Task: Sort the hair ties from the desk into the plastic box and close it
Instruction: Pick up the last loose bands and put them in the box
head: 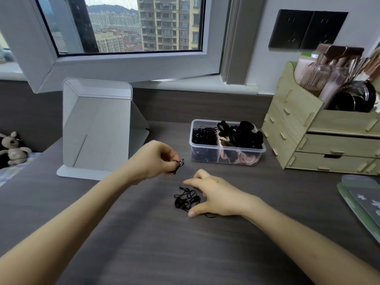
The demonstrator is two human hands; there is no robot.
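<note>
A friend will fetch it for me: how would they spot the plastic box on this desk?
Under the window, on the grey desk, look just left of the wooden drawer organiser. The plastic box sits there, alone in being clear-walled and lidless, with two compartments of hair ties.

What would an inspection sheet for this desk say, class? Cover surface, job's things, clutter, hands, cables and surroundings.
Surface: dark wood-grain desk.
Job's things: pile of thin black hair ties loose on the desk; clear plastic box uncovered and divided, thin ties on its left side, thicker scrunchies on its right; lid not identified.
Clutter: standing mirror, wooden organiser with drawers, green-edged sheets at the right edge.
Hands: left hand pinches a few black ties above the desk; right hand spread open beside the pile, thumb on the desk.
Cables: nothing seen.
Surroundings: window with city view, dark wall sockets, plush toy far left.
</note>
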